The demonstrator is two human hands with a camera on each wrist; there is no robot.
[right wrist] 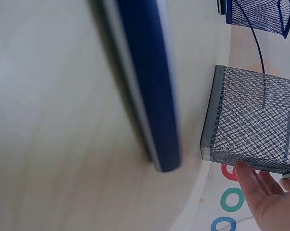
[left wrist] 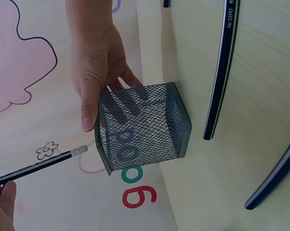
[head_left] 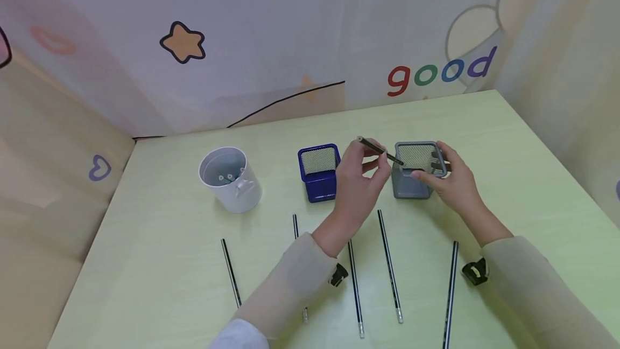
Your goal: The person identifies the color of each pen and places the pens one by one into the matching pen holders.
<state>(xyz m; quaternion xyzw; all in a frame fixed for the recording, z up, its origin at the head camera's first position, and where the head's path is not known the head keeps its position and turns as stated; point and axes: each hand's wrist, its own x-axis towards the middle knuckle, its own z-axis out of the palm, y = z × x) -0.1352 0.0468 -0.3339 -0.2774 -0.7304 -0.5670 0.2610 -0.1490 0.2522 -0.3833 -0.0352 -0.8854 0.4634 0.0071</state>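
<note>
My left hand (head_left: pixel 360 187) pinches a dark striped pencil (head_left: pixel 373 147) between thumb and fingers, just left of the grey mesh pen holder (head_left: pixel 411 186). In the left wrist view, the pencil's eraser end (left wrist: pixel 79 150) points at the holder's open top and stands a little apart from it. On the holder's right side, my right hand (head_left: pixel 457 182) holds the rim, thumb in front and fingers round the side. Through the mesh (left wrist: pixel 140 125) no pencil shows inside. Partly behind my left hand is a blue mesh pen holder (head_left: pixel 321 187).
A white mug (head_left: pixel 237 195) with several pencils in it stands at the left. Several dark striped pencils lie across the front of the table, among them one at the left (head_left: pixel 231 273), one near the middle (head_left: pixel 389 268) and one at the right (head_left: pixel 450 295). A printed curtain (head_left: pixel 271 31) hangs behind.
</note>
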